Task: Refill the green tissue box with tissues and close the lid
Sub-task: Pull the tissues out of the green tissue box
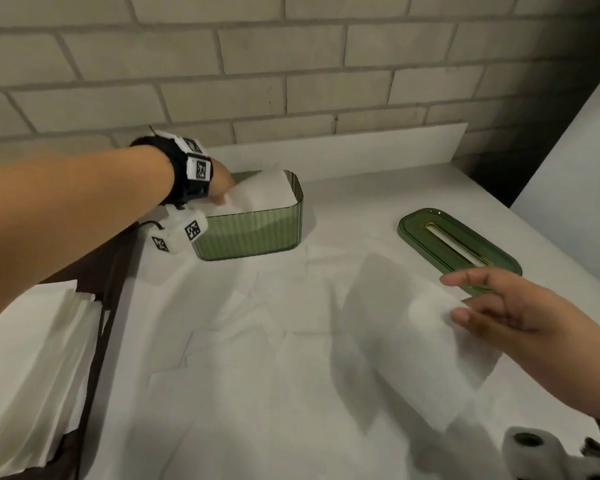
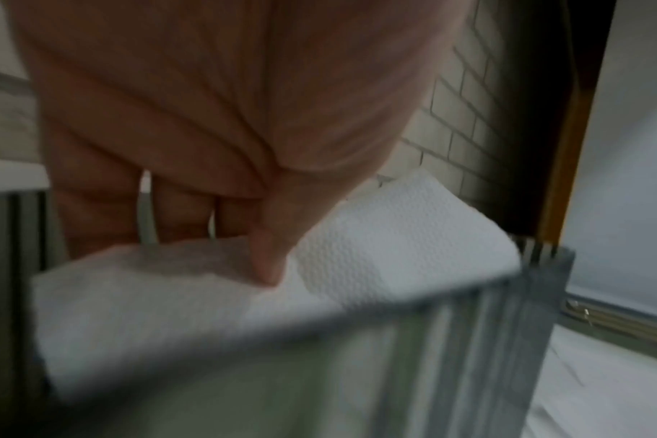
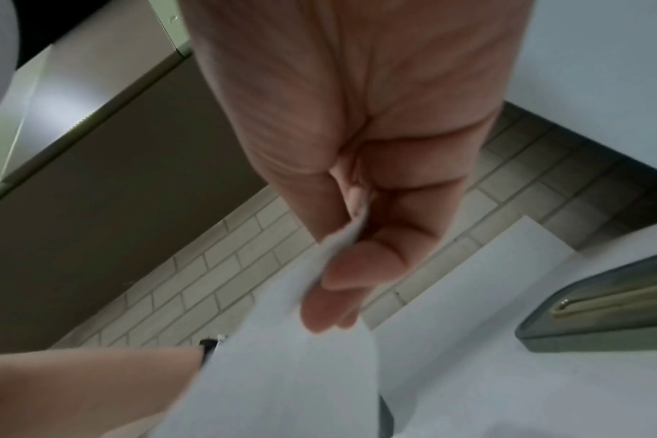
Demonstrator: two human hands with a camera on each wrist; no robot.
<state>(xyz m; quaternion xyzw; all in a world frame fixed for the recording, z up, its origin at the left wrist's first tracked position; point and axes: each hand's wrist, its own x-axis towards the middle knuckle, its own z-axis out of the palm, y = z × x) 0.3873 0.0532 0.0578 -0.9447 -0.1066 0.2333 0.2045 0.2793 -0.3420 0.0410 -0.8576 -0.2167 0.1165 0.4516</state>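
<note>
Your left hand [image 1: 222,188] – straight fingers pressing tissues [image 1: 267,190] in green box [image 1: 250,237], upper left | your right hand [image 1: 492,310] – pinching a tissue sheet [image 1: 413,341], lower right | lid [image 1: 459,249] off.

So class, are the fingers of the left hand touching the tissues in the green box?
Touching. The left wrist view shows the left hand's fingers pressing onto the tissues inside the green tissue box, with no gap.
</note>
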